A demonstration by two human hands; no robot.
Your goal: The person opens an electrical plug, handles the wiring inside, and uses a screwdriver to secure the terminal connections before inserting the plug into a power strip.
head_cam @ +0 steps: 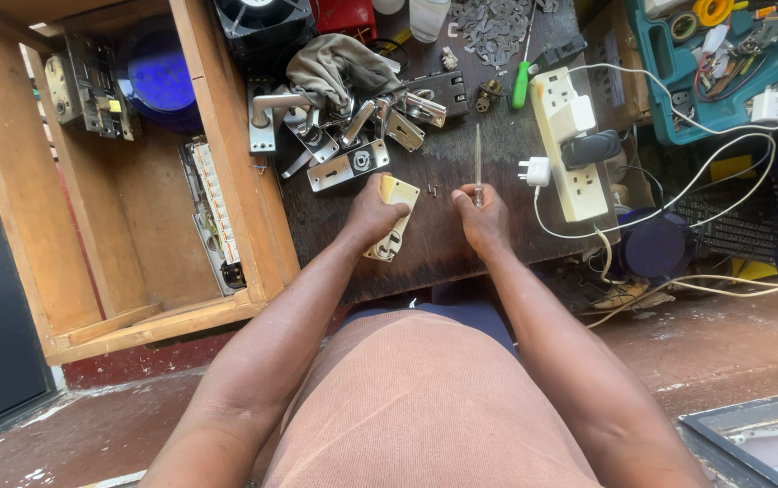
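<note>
Gripping cream lock plate (pixel 392 220) in left hand (pixel 372 213); right hand (pixel 482 217) holds screwdriver (pixel 477 163).

Daylight is even and fairly bright, with soft shadows under the hands. Mild glare sits on the metal door handles (pixel 344 126) and the white power strip (pixel 570 145). The wide lens bends the edges; focus is sharp at centre, softer at the corners.
</note>
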